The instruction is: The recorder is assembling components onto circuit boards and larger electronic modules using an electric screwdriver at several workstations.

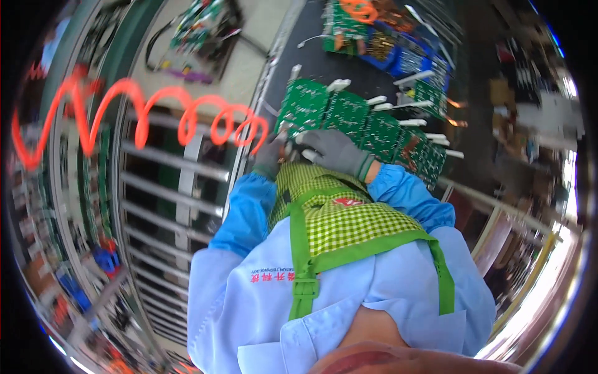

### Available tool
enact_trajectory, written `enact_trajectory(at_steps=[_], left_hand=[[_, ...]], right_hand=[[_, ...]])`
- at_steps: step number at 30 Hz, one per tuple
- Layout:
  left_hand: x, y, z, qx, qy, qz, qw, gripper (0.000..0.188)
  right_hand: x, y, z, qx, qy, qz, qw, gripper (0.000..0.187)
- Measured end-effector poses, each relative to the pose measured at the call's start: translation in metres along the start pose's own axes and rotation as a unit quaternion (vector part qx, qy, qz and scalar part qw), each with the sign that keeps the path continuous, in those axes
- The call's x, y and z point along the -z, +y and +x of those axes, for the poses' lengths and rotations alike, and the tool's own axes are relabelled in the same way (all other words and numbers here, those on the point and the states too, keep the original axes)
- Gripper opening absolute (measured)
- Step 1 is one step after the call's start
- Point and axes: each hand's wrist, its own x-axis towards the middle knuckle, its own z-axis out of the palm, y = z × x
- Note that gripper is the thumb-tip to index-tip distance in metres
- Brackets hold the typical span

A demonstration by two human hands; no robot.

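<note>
Boards: we're seeing a row of green rectangular circuit boards with white protruding pieces [347, 115] lying side by side on the dark tabletop [311, 62], just beyond the hands.
Left hand: the gray-gloved left hand [269, 157] is curling near the row's left end; we're not making out its spread or grip.
Right hand: the gray-gloved right hand [336, 149] is partly bending its fingers beside the left, overlapping the boards' near edge; we can't tell what it's gripping.
Cord: the orange coiled cord [190, 118] is ending at the left hand; we can't tell if it's held.
Bins: blue plastic bins [387, 64] are holding brass-coloured and silvery parts [379, 47] beyond the row.
Apron: the green checked apron [361, 224] is sitting just below both hands.
</note>
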Motion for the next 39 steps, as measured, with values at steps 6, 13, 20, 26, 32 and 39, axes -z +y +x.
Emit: enact_trajectory(at_steps=[6, 13, 20, 26, 32, 39], left_hand=[[0.027, -0.010, 0.000, -0.089, -0.012, 0.145, 0.985, 0.017], [0.012, 0.001, -0.012, 0.036, -0.023, -0.044, 0.998, 0.019], [-0.001, 0.004, -0.015, 0.050, 0.106, -0.040, 0.992, 0.020], [-0.005, 0.000, -0.023, 0.013, 0.110, -0.051, 0.993, 0.030], [-0.010, -0.005, -0.020, 0.005, 0.179, -0.069, 0.981, 0.017], [-0.015, -0.004, -0.017, 0.017, 0.178, -0.047, 0.983, 0.019]], right_hand=[[0.163, 0.070, -0.087, -0.145, 0.253, -0.067, 0.954, 0.025], [0.286, 0.226, -0.177, -0.354, 0.276, -0.099, 0.888, 0.027], [0.280, 0.404, -0.163, -0.416, 0.033, -0.199, 0.887, 0.036], [0.262, 0.428, -0.124, -0.449, -0.023, -0.298, 0.842, 0.031], [0.252, 0.452, -0.134, -0.421, -0.022, -0.341, 0.840, 0.024], [0.254, 0.436, -0.132, -0.423, -0.022, -0.360, 0.831, 0.026]])
